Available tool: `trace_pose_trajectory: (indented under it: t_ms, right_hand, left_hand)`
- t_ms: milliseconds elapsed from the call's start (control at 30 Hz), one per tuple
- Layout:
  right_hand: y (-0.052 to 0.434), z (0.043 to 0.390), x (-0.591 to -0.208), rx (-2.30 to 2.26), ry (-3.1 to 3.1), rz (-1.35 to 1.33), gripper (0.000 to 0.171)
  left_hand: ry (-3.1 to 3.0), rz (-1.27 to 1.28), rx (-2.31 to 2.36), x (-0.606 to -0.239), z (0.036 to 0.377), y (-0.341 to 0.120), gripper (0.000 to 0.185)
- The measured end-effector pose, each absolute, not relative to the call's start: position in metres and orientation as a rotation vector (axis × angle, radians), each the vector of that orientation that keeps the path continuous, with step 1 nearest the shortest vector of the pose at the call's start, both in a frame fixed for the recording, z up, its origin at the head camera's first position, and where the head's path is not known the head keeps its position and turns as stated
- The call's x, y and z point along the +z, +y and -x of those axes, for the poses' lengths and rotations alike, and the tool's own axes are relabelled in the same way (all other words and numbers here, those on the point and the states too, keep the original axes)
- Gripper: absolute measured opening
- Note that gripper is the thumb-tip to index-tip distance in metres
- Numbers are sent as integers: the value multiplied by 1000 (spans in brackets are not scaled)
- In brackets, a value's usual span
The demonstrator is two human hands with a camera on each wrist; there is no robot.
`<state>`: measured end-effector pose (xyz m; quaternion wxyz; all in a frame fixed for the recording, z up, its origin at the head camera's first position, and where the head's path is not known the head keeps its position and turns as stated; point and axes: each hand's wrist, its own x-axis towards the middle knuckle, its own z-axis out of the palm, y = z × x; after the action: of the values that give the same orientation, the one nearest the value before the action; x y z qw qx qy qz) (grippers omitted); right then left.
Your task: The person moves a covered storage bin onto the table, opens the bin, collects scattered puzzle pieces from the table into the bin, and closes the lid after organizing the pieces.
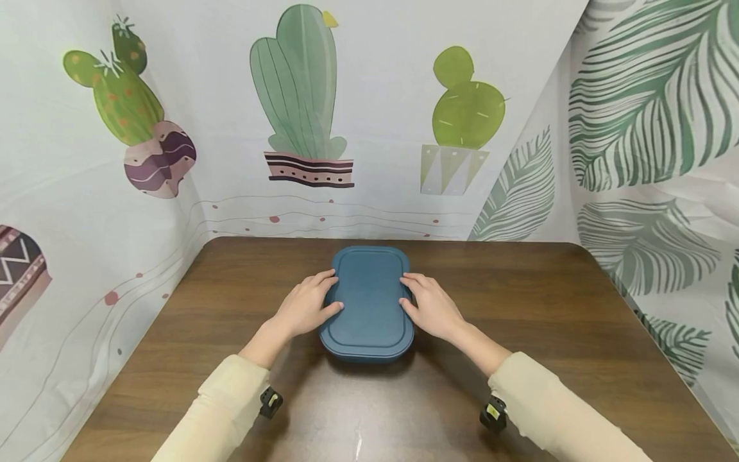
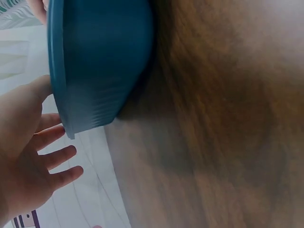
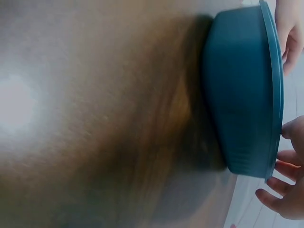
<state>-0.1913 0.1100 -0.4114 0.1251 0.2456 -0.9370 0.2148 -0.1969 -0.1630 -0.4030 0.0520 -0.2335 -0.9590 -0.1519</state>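
A blue rectangular storage box (image 1: pixel 371 301) with rounded corners and a flat lid stands on the table, its long side running away from me. In the head view my left hand (image 1: pixel 303 307) touches the left edge of the lid, thumb lying on top near the rim. Opposite it, my right hand (image 1: pixel 433 308) rests at the right edge in much the same way. Both wrist views show the box's tapered, partly ribbed side (image 2: pixel 102 61) and the fingers fairly straight and spread along the rim. The inside is hidden by the lid.
The brown wooden table (image 1: pixel 519 289) has rounded far corners. A white cloth backdrop (image 1: pixel 381 128) printed with cacti and leaves hangs behind it and along the sides. Dark wrist devices (image 1: pixel 270 402) sit by both sleeves. Light glares on the tabletop near me.
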Motion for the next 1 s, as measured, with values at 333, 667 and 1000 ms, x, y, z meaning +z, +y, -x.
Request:
trace_pose_trajectory:
  t_ms: [333, 667, 1000]
  right_hand:
    - [115, 217, -410, 538, -2785, -726, 42]
    - [111, 233, -404, 434, -2900, -747, 48]
    - [103, 242, -401, 390, -2986, -718, 52]
  left_hand:
    - [-2971, 684, -411, -406, 220, -158, 59]
    - [-3018, 694, -333, -404, 234, -153, 70]
    - [-3068, 687, -286, -404, 243, -153, 78]
